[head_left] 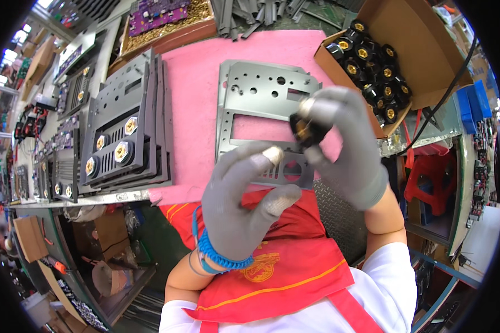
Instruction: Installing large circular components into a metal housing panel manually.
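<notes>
A grey sheet-metal panel [255,75] with round holes, slots and a large rectangular cutout lies flat before me on a pink mat [191,72]. Over its right side my right hand [347,144], in a grey glove, grips a black round connector [305,131] with a brass-coloured centre, blurred by motion. My left hand [236,202], gloved too, hovers over the panel's near left part. Its thumb and fingers are curved but apart, and nothing is between them. The two hands hide part of the panel's near half.
An open cardboard box [428,50] of similar black connectors [366,69] stands at the far right. On the left, stacked dark panels [116,105] carry connectors with brass nuts [122,151]. A tray [175,33] with purple circuit boards [155,14] sits behind; grey strips [250,14] lie beyond the mat.
</notes>
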Motion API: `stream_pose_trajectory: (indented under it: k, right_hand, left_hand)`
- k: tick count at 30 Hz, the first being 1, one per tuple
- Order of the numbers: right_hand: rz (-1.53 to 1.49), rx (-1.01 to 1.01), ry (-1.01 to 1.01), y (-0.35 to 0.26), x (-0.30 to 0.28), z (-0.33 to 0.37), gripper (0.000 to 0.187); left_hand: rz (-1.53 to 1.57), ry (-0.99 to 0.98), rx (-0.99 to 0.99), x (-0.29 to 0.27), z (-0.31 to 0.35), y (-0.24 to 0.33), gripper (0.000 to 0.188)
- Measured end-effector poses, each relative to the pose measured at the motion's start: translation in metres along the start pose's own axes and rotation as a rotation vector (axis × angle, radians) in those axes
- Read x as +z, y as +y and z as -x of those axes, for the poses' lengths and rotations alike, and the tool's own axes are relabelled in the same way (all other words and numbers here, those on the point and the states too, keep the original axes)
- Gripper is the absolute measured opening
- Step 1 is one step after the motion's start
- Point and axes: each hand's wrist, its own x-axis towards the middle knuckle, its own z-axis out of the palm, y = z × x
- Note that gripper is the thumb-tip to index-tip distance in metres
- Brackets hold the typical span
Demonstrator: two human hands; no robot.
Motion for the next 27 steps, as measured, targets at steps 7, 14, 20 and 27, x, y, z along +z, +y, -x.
stream_pose_trajectory:
  k: [7, 14, 20, 27]
  right_hand:
    - [-0.35, -0.026, -0.181, -0.049, 0.018, 0.01, 0.041]
    - [-0.565, 0.101, -0.217, -0.069, 0.04, 0.034, 0.046]
    - [-0.471, 0.104, -0.235, -0.076, 0.047, 0.036, 0.042]
    - [-0.312, -0.13, -0.322, -0.066, 0.042, 0.037, 0.035]
  left_hand:
    - [1.086, 0.243, -0.635, -0.014, 0.042, -0.014, 0.032]
    - [1.568, -0.017, -0.719, -0.016, 0.09, -0.04, 0.039]
    - [1.487, 0.071, -0.664, -0.016, 0.099, -0.046, 0.028]
    - [1.5, 0.045, -0.65, -0.009, 0.103, -0.045, 0.027]
